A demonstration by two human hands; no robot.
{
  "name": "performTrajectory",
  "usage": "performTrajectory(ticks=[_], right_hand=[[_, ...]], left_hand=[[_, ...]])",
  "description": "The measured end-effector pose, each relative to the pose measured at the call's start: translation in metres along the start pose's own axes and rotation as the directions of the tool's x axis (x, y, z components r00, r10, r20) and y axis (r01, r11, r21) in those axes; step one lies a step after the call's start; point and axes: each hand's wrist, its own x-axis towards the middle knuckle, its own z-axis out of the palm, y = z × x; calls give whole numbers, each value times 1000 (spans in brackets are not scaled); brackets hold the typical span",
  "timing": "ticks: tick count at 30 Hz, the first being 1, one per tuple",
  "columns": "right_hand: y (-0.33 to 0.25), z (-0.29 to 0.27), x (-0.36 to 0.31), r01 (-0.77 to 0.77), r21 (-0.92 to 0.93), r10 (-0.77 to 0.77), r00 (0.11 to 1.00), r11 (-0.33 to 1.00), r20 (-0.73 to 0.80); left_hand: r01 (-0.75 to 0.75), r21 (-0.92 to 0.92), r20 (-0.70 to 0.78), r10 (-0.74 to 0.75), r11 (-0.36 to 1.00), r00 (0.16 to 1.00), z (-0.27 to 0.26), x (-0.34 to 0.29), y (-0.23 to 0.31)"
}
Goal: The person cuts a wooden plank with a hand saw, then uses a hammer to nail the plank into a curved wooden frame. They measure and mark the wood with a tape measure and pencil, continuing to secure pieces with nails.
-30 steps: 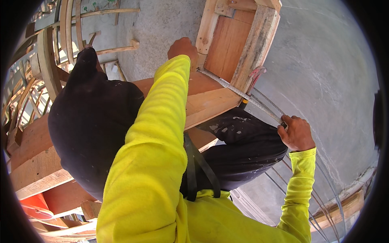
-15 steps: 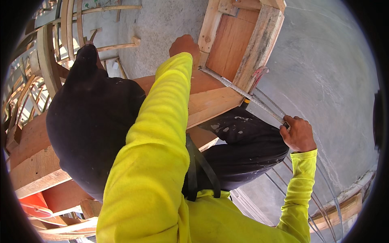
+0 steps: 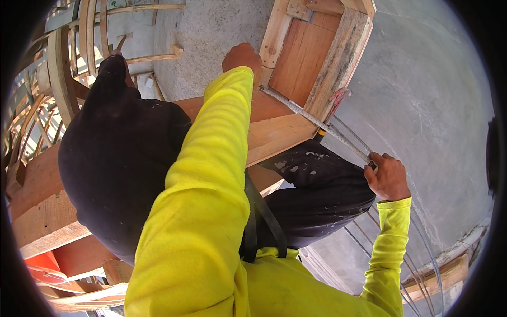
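My right hand [image 3: 389,177] is closed around the dark end of a tape measure, held beside my right knee. Its pale blade [image 3: 346,140] runs up and left across the near end of a wooden box form [image 3: 306,58]. That form has timber sides and a reddish plywood bottom. At the form's left side my left hand [image 3: 242,58] is closed, knuckles up, by the timber. Its fingertips are turned away, so what they grip is hidden. Against the form's right corner leans a tool with a worn red, hooked head [image 3: 338,96] and a yellow-and-black part lower down.
I squat over timber beams [image 3: 280,137] with my dark-trousered legs [image 3: 127,158] on either side. Steel bars [image 3: 364,232] pass below my right arm. Wooden framing [image 3: 63,79] stands at the left, above an orange-red container [image 3: 45,264]. Grey concrete [image 3: 422,105] lies at the right.
My right hand has shifted very slightly left and down with the tape measure. My left hand stays at the form's side; the view has moved a little.
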Motion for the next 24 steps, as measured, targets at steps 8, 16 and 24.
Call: performTrajectory(ticks=[8, 16, 24], right_hand=[[-2, 1, 1, 9, 0, -9, 1000, 1000, -5], [-2, 1, 0, 17, -16, -17, 1000, 1000, -10], [-5, 0, -13, 4, 49, -2, 999, 999, -38]], left_hand=[[-12, 2, -19, 12, 1000, 1000, 2, 4, -1], [0, -4, -44, -1, 1000, 999, -2, 4, -2], [-52, 34, -59, 53, 998, 997, -8, 0, -5]])
